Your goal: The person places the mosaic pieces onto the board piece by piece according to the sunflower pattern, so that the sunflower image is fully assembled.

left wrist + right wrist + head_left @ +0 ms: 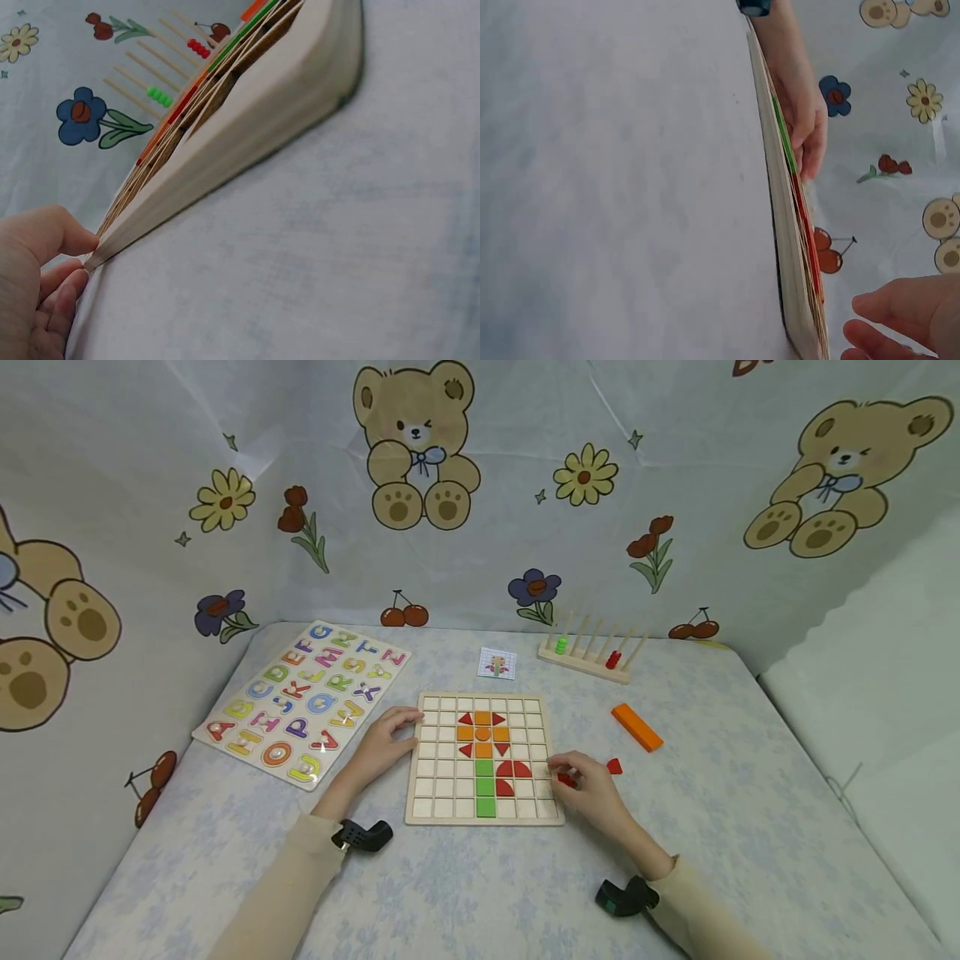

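Observation:
A wooden grid board (442, 814) lies flat on the table, with orange squares (483, 718), red triangles (466, 750), green squares (486, 787) and red quarter-round pieces (506, 787) set in its cells. My left hand (386, 739) touches the board's left edge; the left wrist view has its fingertips (88, 241) right at the rim. Beside the board's right edge is my right hand (592, 789), fingers bent and apart. Red pieces (567, 780) show in the gap under its fingers. In the right wrist view its thumb and finger (885, 304) stand apart with nothing visible between them.
Another red piece (615, 766) lies just past the right hand, and an orange bar (637, 727) farther back. Behind the board are a small pattern card (497, 663) and a pegged wooden stand (585, 664) with green and red beads. An alphabet board (300, 702) lies at left.

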